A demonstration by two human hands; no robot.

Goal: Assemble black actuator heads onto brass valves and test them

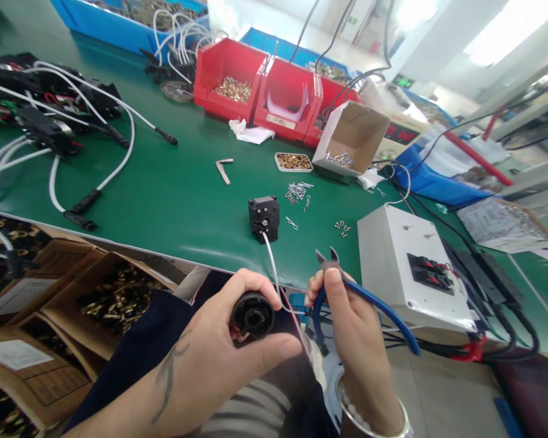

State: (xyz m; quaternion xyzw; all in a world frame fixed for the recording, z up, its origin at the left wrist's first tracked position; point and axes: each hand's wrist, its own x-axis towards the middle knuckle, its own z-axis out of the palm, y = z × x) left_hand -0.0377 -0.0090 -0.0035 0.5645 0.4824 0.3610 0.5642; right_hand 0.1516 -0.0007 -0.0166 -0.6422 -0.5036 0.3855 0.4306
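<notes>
My left hand [223, 340] is wrapped round a black round plastic part [254, 315], its hollow end facing up at me. In my right hand [347, 310] is a pair of blue-handled cutting pliers [327, 263], gripped near the joint with jaws apart and pointing away. A small black block with screws [263, 218] sits on the green table [187, 213] beyond my hands. From it a white cable [273, 261] runs down over the table edge between my hands. Past the block lie spring clips [298, 192], one loose clip [291, 223] and several small screws [342, 228].
Red bins [228, 79], a shallow tray of brass parts [293, 162] and a cardboard box of clips [349, 140] stand at the back. To the right is a white control box [406, 261]. Black assemblies with white cables [50, 115] lie left, above cardboard boxes [105, 304].
</notes>
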